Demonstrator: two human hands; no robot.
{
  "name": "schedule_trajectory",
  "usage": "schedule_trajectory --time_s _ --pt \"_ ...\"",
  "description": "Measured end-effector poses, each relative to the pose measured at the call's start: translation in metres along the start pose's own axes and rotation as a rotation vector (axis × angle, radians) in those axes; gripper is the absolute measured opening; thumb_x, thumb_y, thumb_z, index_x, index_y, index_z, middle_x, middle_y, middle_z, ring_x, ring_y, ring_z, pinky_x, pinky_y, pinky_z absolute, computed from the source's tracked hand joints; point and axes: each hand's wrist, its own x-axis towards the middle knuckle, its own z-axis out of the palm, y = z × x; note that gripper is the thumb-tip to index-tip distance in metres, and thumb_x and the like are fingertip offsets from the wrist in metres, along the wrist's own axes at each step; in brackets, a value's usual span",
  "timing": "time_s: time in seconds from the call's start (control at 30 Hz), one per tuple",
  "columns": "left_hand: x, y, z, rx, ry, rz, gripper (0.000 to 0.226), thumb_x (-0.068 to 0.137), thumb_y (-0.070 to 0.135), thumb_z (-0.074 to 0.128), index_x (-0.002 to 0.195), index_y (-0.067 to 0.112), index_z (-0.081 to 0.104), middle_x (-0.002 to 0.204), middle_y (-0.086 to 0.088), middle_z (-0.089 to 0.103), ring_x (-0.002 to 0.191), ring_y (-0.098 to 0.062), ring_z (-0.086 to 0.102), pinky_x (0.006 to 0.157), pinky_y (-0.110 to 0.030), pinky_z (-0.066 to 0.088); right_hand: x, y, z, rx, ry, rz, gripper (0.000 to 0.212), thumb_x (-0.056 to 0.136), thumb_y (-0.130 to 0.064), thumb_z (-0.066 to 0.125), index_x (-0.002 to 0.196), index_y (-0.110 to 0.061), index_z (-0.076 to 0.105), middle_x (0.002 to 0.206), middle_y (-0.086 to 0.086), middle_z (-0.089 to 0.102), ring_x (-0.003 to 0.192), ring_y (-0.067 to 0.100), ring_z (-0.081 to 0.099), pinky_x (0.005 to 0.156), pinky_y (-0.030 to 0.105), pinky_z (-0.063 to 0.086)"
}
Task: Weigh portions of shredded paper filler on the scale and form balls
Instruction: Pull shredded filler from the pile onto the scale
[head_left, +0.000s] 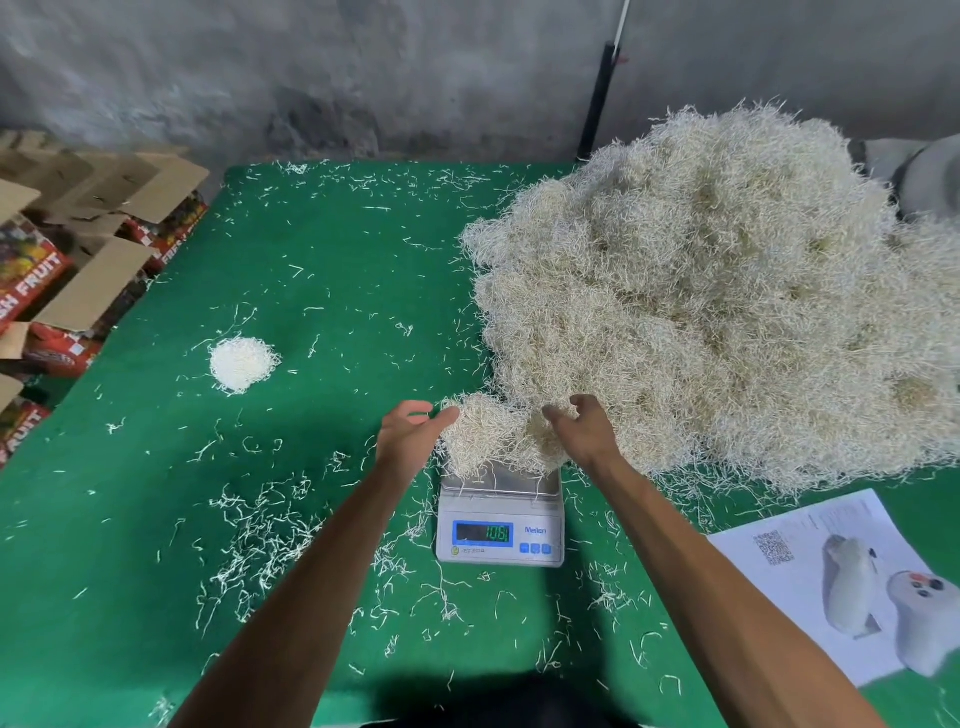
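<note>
- Clearly the shredded paper portion (493, 439) sits on the pan of the scale (500, 519), heaped over its far edge and touching the foot of the big shred pile (727, 301) that rises just right of and behind the scale.
- Likely handling: the filler looks very light, springy and loose, so strands will probably shed at any touch; it should squash easily and needs cupping from both sides, low around the clump, rather than a pinch at the top.
- Left hand (410, 434) is just left of the scale pan, fingers straight and spread, fingertips touching the left flank of the portion; it holds nothing.
- Right hand (584, 428) is at the pan's right rear corner, fingers curled down into the shreds where portion and pile meet; whether it pinches a tuft I cannot tell.
- Both forearms reach forward from the near edge of the desk (311, 260), passing either side of the scale, wrists roughly level.
- Lit green digits show on the scale's display; I will not vouch for the exact figure.
- Well left of the scale and further back, a finished white ball (241, 364) lies on the desk.
</note>
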Motion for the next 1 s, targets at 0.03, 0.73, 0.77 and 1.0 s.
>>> schedule_trajectory --time_s 0.03,0.73,0.77,1.0 --pt "0.001 0.0 0.0 0.002 -0.002 0.001 0.061 0.073 0.056 0.081 0.12 0.022 0.063 0.124 -0.003 0.066 0.101 -0.016 0.065 0.094 -0.046 0.056 0.0 0.0 0.0 0.006 0.006 0.0 0.069 0.101 -0.035 0.066 0.154 -0.005 0.035 0.157 0.019 0.043 0.142 0.036 0.046 0.114 0.045 0.04" --pt "0.015 0.002 0.007 0.043 0.011 -0.024 0.066 0.073 0.058 0.081 0.123 0.02 0.061 0.128 -0.005 0.063 0.104 -0.02 0.064 0.092 -0.047 0.057 0.008 0.004 0.002 0.005 -0.014 0.017 0.07 0.1 -0.036 0.068 0.154 -0.006 0.033 0.155 0.017 0.046 0.134 0.032 0.053 0.106 0.036 0.045" --pt "0.016 0.002 0.009 0.042 0.012 -0.026 0.067 0.073 0.058 0.081 0.124 0.021 0.061 0.13 -0.006 0.062 0.104 -0.02 0.064 0.092 -0.047 0.057 0.008 0.005 0.001 0.0 -0.021 0.023 0.07 0.1 -0.035 0.069 0.153 -0.006 0.034 0.153 0.017 0.048 0.126 0.029 0.06 0.1 0.027 0.047" --pt "0.021 0.008 0.017 0.078 -0.043 -0.043 0.094 0.072 0.06 0.081 0.15 0.036 0.035 0.16 -0.007 0.03 0.137 -0.031 0.044 0.101 -0.055 0.05 0.006 0.012 0.005 0.016 -0.039 0.025 0.084 0.094 -0.032 0.076 0.157 -0.005 0.028 0.132 0.011 0.06 0.102 0.015 0.069 0.085 0.014 0.05"
